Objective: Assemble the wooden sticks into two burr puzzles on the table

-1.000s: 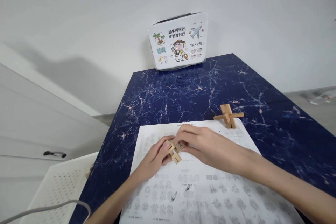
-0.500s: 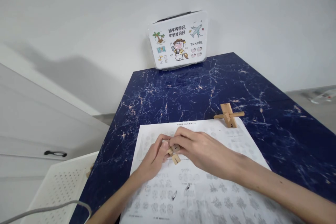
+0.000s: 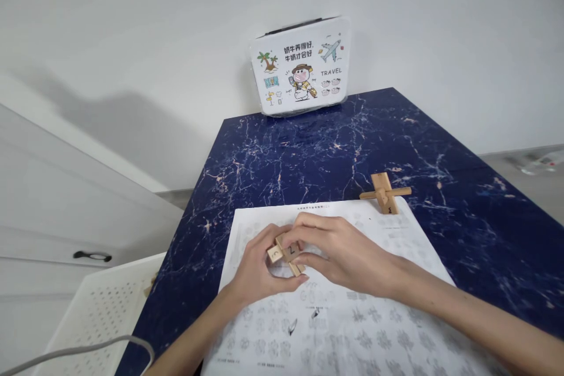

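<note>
Between my hands, over the printed sheet [image 3: 409,247], is a small assembly of interlocking wooden puzzle pieces [image 3: 275,254], with the figures 2 and 3 showing. My right hand [image 3: 348,252] pinches the piece marked 2 between thumb and fingers. Around the left side curls my left hand [image 3: 253,270], its fingers at the far end and its thumb stretched along the near end; its fingertips are partly hidden. Another wooden cross of joined pieces [image 3: 389,202] stands by the sheet's far right corner, apart from both hands.
A white cartoon-printed case [image 3: 302,79] leans on the wall at the back of the blue marbled table [image 3: 299,158]. Left of the table sits a white perforated basket [image 3: 106,305], crossed by a grey cable [image 3: 88,349]. A white cabinet [image 3: 53,205] stands beyond it.
The wooden assembly has turned between my hands, so the pieces marked 2 and 3 now show more fully. My left thumb has moved down and stretched out below it.
</note>
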